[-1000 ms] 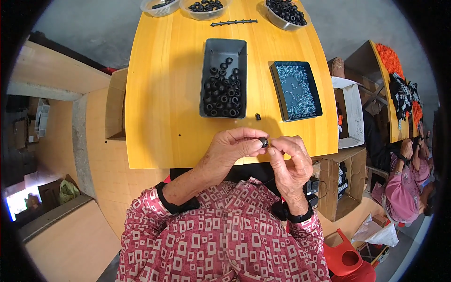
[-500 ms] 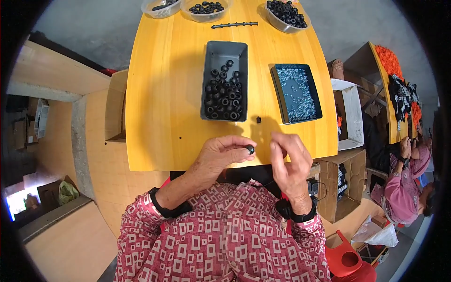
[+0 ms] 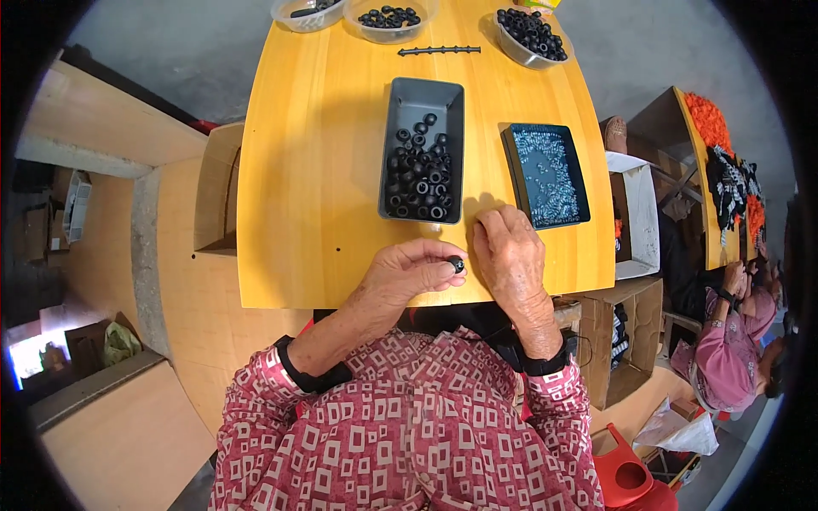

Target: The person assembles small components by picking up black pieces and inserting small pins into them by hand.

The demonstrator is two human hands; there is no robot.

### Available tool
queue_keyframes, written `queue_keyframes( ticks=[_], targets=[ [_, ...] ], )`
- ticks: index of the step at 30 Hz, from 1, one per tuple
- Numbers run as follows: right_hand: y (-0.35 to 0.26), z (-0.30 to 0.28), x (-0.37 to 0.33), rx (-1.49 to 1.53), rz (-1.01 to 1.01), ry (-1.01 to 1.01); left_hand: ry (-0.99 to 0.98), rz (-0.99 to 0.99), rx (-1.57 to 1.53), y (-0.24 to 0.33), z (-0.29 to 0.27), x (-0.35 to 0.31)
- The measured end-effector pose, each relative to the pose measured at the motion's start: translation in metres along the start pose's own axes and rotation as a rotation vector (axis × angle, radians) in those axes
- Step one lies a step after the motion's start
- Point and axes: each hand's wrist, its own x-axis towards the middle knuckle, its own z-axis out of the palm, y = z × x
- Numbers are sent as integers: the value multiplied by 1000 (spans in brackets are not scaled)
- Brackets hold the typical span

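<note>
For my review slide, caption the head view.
Left hand pinches a round black piece near a dark bin; right hand over the yellow table, beside a shallow tray.

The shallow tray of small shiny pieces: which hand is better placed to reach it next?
The right hand, I'd judge: it is close to the shallow tray, whereas the left hand is farther away and pinches a black bead.

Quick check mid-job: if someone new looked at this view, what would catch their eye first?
Probably the bright yellow table filling the middle, with a dark grey bin of round black pieces at its centre. Next, the left hand pinching one black piece near the table's front edge, the right hand beside it, fingertips hidden. To the right sits a shallow dark tray of small shiny bits.
</note>
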Motion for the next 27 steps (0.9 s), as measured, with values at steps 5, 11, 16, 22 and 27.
queue_keyframes(
  ticks=[5,11,16,22,27],
  targets=[
    [-12,-27,-16,527,289,-12,-26,39,-34,-5,1,5],
    [-14,-45,-22,485,25,10,-23,68,-13,-3,6,8],
    [-13,-47,-25,521,-42,-15,-39,61,-22,-11,6,10],
    [-18,-53,-21,520,5,-25,-37,76,36,-12,3,11],
    [-17,-45,-31,589,77,17,-60,71,-54,-14,4,13]
  ],
)
